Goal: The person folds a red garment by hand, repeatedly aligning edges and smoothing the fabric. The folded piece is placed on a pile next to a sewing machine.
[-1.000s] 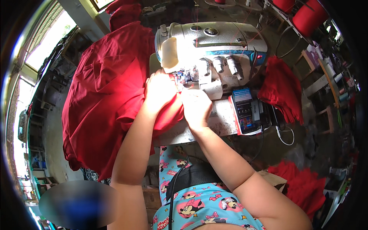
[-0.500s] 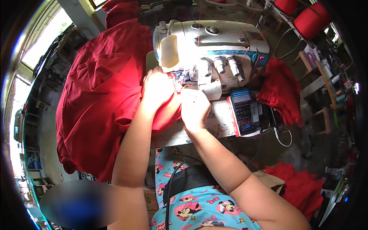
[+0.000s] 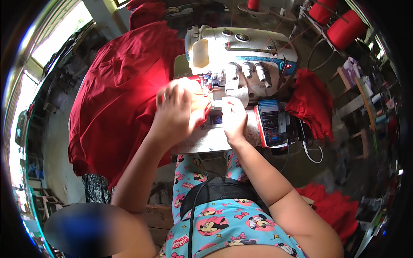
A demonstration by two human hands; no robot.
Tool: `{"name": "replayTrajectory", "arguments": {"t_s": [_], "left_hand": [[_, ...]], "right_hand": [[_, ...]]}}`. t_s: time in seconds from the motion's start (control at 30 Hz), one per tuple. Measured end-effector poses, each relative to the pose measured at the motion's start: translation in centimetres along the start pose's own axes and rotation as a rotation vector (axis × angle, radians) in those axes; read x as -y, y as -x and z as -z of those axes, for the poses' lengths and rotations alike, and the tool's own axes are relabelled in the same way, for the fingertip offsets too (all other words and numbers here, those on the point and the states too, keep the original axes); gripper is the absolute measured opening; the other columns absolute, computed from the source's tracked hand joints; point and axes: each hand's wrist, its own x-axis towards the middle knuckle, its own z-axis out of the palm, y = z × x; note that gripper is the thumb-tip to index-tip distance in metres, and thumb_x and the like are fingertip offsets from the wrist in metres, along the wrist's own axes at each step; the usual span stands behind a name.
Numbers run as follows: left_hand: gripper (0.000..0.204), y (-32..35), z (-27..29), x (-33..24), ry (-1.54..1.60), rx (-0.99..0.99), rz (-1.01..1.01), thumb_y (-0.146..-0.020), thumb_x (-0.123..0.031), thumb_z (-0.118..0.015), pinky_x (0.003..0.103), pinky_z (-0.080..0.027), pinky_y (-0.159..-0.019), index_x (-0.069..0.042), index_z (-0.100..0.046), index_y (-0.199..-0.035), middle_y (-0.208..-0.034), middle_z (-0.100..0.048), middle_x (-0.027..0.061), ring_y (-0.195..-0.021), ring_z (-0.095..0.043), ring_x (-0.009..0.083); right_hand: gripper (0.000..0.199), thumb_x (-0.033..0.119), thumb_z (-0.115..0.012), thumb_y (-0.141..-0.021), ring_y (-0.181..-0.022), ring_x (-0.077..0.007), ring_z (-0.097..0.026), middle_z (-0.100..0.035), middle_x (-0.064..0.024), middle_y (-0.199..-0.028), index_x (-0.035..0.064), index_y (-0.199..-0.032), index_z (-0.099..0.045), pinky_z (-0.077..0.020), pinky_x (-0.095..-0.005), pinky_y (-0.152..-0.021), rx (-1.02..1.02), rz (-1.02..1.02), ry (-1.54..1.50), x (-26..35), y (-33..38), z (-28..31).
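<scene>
A grey-and-blue sewing machine (image 3: 254, 47) stands before me, its lamp glaring over the needle area (image 3: 211, 79). Red cloth (image 3: 124, 86) spreads across the left side, and one end of it reaches the needle area. My left hand (image 3: 174, 112) lies over this end, fingers apart and slightly blurred. Just right of the cloth's end, my right hand (image 3: 234, 120) is closed, fingertips together near the machine's front. Whatever it may hold is too small and bright to make out.
A phone (image 3: 271, 118) lies on the table right of my right hand, with a white cable (image 3: 313, 152) beside it. Folded red cloth (image 3: 312, 103) hangs beyond. Red thread cones (image 3: 346, 30) stand at upper right. More red cloth (image 3: 333, 208) is piled at lower right.
The view has shifted a little. My left hand has drawn back from the needle area toward me. My right hand has moved right, away from the cloth's edge, leaving a gap between the hands.
</scene>
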Motion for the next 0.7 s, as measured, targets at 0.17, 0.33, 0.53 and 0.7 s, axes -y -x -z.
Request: {"name": "replayTrajectory", "arguments": {"t_s": [0.17, 0.33, 0.53, 0.7], "left_hand": [[0.025, 5.1, 1.2, 1.8, -0.172, 0.083, -0.182, -0.079, -0.017, -0.061, 0.044, -0.038, -0.097, -0.010, -0.059, -0.103, -0.117, -0.050, 0.0068, -0.111, -0.046, 0.0268], [0.019, -0.6, 2.0, 0.9, 0.306, -0.073, 0.230, -0.079, 0.007, -0.054, 0.038, -0.049, -0.081, 0.000, -0.061, -0.095, -0.094, -0.061, 0.0158, -0.089, -0.060, 0.0328], [0.014, -2.8, 1.8, 1.0, 0.442, -0.014, 0.228, -0.080, 0.004, -0.052, 0.037, -0.046, -0.080, 0.002, -0.055, -0.094, -0.084, -0.058, 0.0187, -0.085, -0.059, 0.0323], [0.021, -3.7, 1.4, 2.0, 0.011, 0.131, 0.007, -0.073, -0.013, -0.067, 0.040, -0.044, -0.082, -0.003, -0.062, -0.091, -0.088, -0.058, 0.0130, -0.086, -0.057, 0.0283]], "right_hand": [[0.030, -0.006, -0.060, -0.071, -0.077, -0.0238, -0.056, -0.054, -0.0143, -0.099, 0.0043, -0.100, -0.058, -0.0479, -0.0309, -0.066, 0.245, 0.334, 0.467, 0.7, 2.0, 0.7], [0.024, 0.009, -0.063, -0.075, -0.092, -0.0253, -0.059, -0.058, -0.0046, -0.107, 0.0155, -0.098, -0.064, -0.0511, -0.0372, -0.074, 0.314, 1.132, 0.774, 0.6, -0.3, 0.0], [0.012, 0.007, -0.059, -0.077, -0.083, -0.0256, -0.061, -0.062, -0.0044, -0.084, 0.0140, -0.085, -0.065, -0.0506, -0.0356, -0.072, 0.849, 0.896, 0.802, 4.9, -2.3, 1.6], [0.010, 0.007, -0.059, -0.077, -0.088, -0.0258, -0.059, -0.061, -0.0035, -0.086, 0.0134, -0.084, -0.062, -0.0496, -0.0357, -0.075, 0.871, 0.857, 0.635, 5.9, -2.2, 1.8]]}}
